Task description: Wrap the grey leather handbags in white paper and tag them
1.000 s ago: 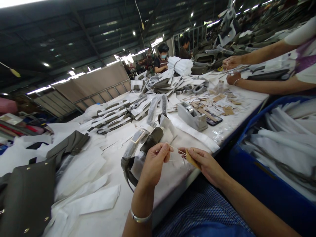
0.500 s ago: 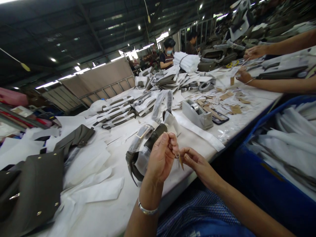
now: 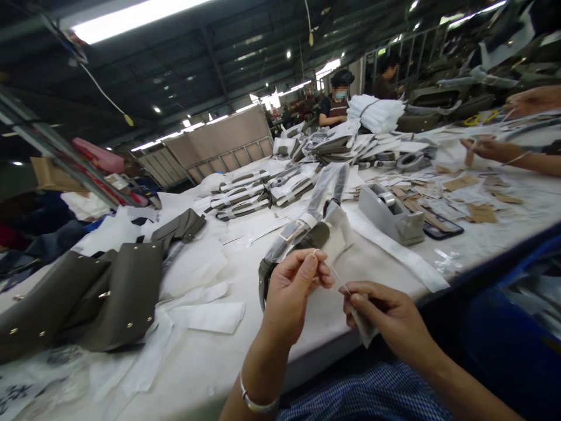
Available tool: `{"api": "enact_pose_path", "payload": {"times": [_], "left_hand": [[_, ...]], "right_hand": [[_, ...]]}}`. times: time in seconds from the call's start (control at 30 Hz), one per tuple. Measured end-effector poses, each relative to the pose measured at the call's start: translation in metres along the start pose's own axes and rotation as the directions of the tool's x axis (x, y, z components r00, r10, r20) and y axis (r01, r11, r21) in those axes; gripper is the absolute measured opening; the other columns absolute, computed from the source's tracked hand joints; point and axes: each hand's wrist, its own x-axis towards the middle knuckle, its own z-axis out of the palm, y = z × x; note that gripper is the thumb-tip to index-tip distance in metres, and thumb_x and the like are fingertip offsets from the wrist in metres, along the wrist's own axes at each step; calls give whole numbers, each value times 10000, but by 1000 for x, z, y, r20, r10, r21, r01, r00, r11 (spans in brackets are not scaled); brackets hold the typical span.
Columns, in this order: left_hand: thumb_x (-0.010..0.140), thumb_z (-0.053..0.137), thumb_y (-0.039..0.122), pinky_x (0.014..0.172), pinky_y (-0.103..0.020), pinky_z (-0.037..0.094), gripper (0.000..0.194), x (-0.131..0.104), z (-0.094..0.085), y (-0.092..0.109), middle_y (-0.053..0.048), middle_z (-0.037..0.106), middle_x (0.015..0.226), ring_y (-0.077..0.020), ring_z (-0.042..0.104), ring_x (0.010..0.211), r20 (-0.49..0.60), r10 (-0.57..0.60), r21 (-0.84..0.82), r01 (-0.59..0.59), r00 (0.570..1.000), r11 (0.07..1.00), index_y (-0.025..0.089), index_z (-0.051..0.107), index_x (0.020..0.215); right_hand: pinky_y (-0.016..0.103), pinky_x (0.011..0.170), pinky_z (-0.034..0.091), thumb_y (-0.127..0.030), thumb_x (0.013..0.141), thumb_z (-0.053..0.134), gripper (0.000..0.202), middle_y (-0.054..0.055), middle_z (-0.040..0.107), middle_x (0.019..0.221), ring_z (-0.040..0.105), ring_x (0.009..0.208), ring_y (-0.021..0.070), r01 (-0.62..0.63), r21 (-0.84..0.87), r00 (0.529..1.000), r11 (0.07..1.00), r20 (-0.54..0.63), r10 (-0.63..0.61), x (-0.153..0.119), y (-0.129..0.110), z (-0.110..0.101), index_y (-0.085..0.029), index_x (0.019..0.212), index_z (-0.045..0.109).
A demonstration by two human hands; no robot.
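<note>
Workshop: dim hall, strip lights overhead; I see a masked co-worker (image 3: 336,108) well beyond the tape dispenser.
Table: pale top (image 3: 210,362), cluttered on every side of the tape dispenser (image 3: 385,219).
Left hand: (image 3: 287,292) nearer me than the tape dispenser, off to its left; thumb and fingers pinched on one end of a thin cord (image 3: 336,275).
Right hand: (image 3: 390,316) straight in front of the tape dispenser; fingers closed over the cord's other end and a pale slip (image 3: 363,327), maybe tag, maybe packet, can't tell.
Cord: stretched between both hands, left-front of the tape dispenser; seems mid-handling, no visible fastening to the bag.
Bag: dark olive (image 3: 318,235), left of the tape dispenser, behind the left hand; plastic around the handle, so wrapping there looks done.
Wrapped stack: (image 3: 245,193) far left of the tape dispenser; looks finished as to wrapping, tagging can't be judged.
Olive panels: (image 3: 127,292) farthest left of the tape dispenser, unwrapped, so apparently left to do.
Brown tags: (image 3: 482,211) loose, right of the tape dispenser past the phone (image 3: 451,230); unattached, print too small.
Writing: dark characters on a plastic sheet (image 3: 17,392), far left-front of the tape dispenser, cut off, unreadable; no brand legible.
</note>
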Motion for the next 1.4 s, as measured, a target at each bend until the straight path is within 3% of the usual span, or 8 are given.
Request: {"api": "enact_pose_path", "payload": {"times": [0.37, 0.5, 0.67, 0.8, 0.93, 1.13, 1.27, 1.4], "left_hand": [[899, 652, 378, 584, -214, 482, 225, -1, -71, 62, -57, 720, 957, -158, 656, 767, -113, 364, 677, -197, 925, 710, 206, 720, 1027], [846, 685, 329, 707, -243, 474, 199, 28, -97, 65, -56, 733, 975, -175, 633, 829, -9, 238, 786, -140, 971, 602, 202, 756, 982], [723, 731, 244, 795, -280, 458, 270, 57, -107, 58, -21, 727, 915, -205, 610, 892, 163, -220, 707, 42, 962, 706, 189, 768, 984], [676, 792, 335, 642, -262, 438, 255, 67, -106, 51, -8, 681, 717, -154, 559, 650, 198, -326, 661, 119, 924, 741, 133, 765, 829], [714, 792, 458, 617, -239, 433, 343, 63, -109, 51, -5, 640, 686, -124, 532, 617, 169, -295, 572, 151, 940, 806, 129, 723, 790], [860, 685, 472, 938, -306, 486, 313, 42, -124, 68, -18, 634, 864, -157, 644, 904, 104, -135, 261, 104, 985, 960, 167, 618, 839], [847, 735, 367, 964, -331, 509, 230, 29, -127, 66, 15, 595, 765, -142, 662, 829, 34, -26, -106, 30, 999, 994, 163, 627, 834], [787, 798, 287, 829, -258, 541, 270, 22, -117, 57, -42, 694, 998, -97, 636, 753, -7, 26, -50, -26, 1000, 998, 174, 709, 1016]], "right_hand": [[211, 385, 378, -512, 840, 645, 328, -7, 640, 561, 544, 377, 112, 47, -436, 999, 899, 45, -30, 61, -36, 15, -195, 857, 728], [226, 424, 424, -452, 850, 616, 282, -9, 662, 578, 566, 402, 126, 125, -519, 992, 846, 93, -90, 81, -38, 31, -196, 819, 729], [228, 432, 453, -435, 847, 600, 289, -3, 677, 597, 587, 421, 136, 177, -495, 984, 851, 110, -141, 96, -38, 53, -184, 862, 742], [233, 439, 457, -412, 857, 580, 286, -3, 676, 602, 594, 427, 139, 214, -492, 977, 844, 131, -171, 101, -36, 63, -180, 864, 746], [255, 480, 478, -449, 889, 557, 321, 9, 697, 660, 612, 458, 151, 244, -474, 967, 846, 179, -179, 99, -38, 61, -186, 890, 741], [314, 705, 521, -388, 778, 731, 420, 6, 734, 819, 682, 723, 220, 275, -505, 953, 818, 258, -161, 78, -41, 41, -230, 1163, 669], [309, 679, 505, -407, 820, 709, 269, 9, 719, 831, 658, 728, 214, 271, -560, 963, 783, 168, -213, 60, -37, 32, -251, 1038, 692], [350, 907, 504, -452, 859, 685, 214, 48, 731, 1006, 666, 970, 253, 342, -377, 938, 861, 79, -338, 51, -36, 40, -241, 895, 695]]}}
